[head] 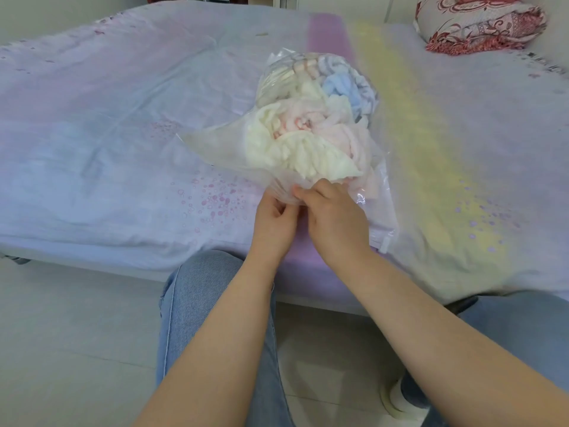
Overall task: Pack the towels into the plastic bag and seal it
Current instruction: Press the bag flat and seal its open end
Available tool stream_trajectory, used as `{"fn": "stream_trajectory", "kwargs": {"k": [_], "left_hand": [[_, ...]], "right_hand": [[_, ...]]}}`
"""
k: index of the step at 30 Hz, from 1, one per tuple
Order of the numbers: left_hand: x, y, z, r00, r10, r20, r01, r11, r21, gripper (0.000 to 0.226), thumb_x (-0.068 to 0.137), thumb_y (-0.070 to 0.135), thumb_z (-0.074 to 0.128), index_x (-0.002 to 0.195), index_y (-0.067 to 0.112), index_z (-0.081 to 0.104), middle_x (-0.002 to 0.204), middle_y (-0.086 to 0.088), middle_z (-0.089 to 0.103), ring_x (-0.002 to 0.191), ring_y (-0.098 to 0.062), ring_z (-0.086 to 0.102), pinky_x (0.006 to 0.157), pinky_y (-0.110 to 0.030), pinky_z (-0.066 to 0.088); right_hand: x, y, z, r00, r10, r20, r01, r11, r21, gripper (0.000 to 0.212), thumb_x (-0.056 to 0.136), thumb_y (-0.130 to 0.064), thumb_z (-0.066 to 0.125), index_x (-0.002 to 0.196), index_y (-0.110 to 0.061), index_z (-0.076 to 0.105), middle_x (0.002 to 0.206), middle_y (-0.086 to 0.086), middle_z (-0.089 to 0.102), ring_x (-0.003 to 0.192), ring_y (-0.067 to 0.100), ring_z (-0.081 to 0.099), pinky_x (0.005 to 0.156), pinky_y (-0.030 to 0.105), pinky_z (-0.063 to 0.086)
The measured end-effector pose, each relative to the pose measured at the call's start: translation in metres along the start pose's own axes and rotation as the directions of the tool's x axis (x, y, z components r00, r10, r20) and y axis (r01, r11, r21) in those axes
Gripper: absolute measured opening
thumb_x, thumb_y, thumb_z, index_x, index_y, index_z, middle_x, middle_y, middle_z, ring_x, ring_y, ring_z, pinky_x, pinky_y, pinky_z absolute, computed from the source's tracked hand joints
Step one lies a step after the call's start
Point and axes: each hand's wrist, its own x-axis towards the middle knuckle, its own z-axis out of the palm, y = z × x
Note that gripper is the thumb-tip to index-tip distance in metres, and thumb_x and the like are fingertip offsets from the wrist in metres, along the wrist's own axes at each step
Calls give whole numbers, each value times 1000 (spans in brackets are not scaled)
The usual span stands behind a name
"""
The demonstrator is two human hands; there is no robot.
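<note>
- Head view — the bag [277,137] is lying on the bed [107,124], its closed far end pointing away and its mouth facing the person.
- The towels [308,124] — cream, pink and blue ones — are all sitting inside the clear plastic; no loose towel is showing anywhere on the sheet, so the packing part is looking finished.
- The left hand [275,218] is pinching the bag's near edge, fingers curled in on the plastic.
- The right hand [334,215] is gripping the same edge just beside it, fingers curled over, thumb tips nearly touching the left's.
- Both hands are working at the mouth, close to the near edge of the bed; I judge the sealing step is under way.
- The mouth is looking still unsealed: plastic is flaring loosely to the right of the hands, and a strip that may be the zip closure [381,238] is hanging near the bed's edge, apart from the fingers.
- Whether any stretch of the seal is already pressed shut is not showing — the hands are covering it.
- Left to do, by my reading: lining up the two lips and pressing them together along the whole mouth.
- A patterned pillow [480,23] is lying at the far right corner.
</note>
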Motion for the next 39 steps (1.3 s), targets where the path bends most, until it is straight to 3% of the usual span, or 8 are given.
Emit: {"fn": "stream_trajectory", "kwargs": {"k": [6, 10, 12, 15, 19, 26, 32, 39], "left_hand": [[-10, 10, 0, 996, -87, 17, 87, 927, -365, 23, 90, 14, 63, 70, 16, 51, 73, -15, 41, 63, -19, 49, 57, -23, 47], [-1, 3, 2, 965, -123, -231, 70, 972, -226, 28, 92, 25, 63, 70, 17, 49, 68, -14, 51, 65, -24, 56, 62, -42, 56], [2, 4, 5, 949, -105, -298, 32, 970, -239, 16, 96, 21, 57, 82, 14, 57, 74, -10, 60, 72, -25, 63, 64, -37, 60], [5, 2, 11, 934, -82, -347, -13, 965, -261, 11, 98, 21, 53, 89, 19, 59, 82, -3, 62, 79, -19, 64, 63, -29, 58], [5, -2, 19, 914, -89, -397, -39, 952, -304, 13, 99, 21, 53, 100, 13, 62, 82, 3, 66, 80, -14, 65, 64, -29, 57], [-2, -6, 28, 904, -68, -421, -31, 974, -222, 26, 98, 39, 49, 104, 17, 62, 86, -1, 65, 81, -20, 64, 65, -35, 59], [-29, -16, 68, 955, -202, 216, 73, 869, 490, 63, 92, 59, 45, 63, 6, 60, 55, -6, 61, 56, -20, 59, 66, -35, 50], [-36, -15, 98, 829, -232, 510, 53, 939, 340, 38, 99, 33, 50, 62, 28, 53, 40, 17, 51, 41, 7, 46, 44, -5, 31]], "right_hand": [[-4, -7, -1, 993, 53, 109, -63, 994, 88, 45, 96, -20, 41, 140, -27, 45, 136, -9, 47, 119, 15, 43, 85, 28, 44], [-27, -5, 0, 970, 82, 230, -154, 937, 313, 50, 93, -11, 45, 141, -24, 42, 143, -10, 47, 129, 8, 42, 105, 23, 37], [-39, 7, -7, 968, 250, 21, -230, 852, 471, 37, 93, -11, 49, 129, -20, 54, 128, -12, 53, 121, 5, 46, 106, 25, 36], [-52, 45, -15, 754, 595, -278, -420, 762, 494, 30, 92, -16, 54, 122, -11, 53, 120, -5, 45, 116, 16, 46, 101, 32, 40], [-58, 93, -29, 527, 813, 247, -692, 242, 680, 22, 98, -25, 50, 100, -8, 65, 94, 7, 63, 75, 16, 59, 67, 27, 51], [-67, 103, -30, 620, 695, 364, -722, 324, 611, 27, 101, -20, 45, 76, -15, 56, 66, 7, 59, 55, 17, 54, 54, 24, 50], [-69, 105, -23, 697, 654, 293, -707, 559, 434, 35, 102, -26, 37, 71, -13, 48, 63, 8, 51, 57, 22, 49, 62, 32, 42], [-75, 111, -20, 716, 574, 398, -694, 522, 496, 35, 102, -21, 36, 69, -22, 48, 63, -1, 50, 56, 11, 43, 60, 28, 35]]}}
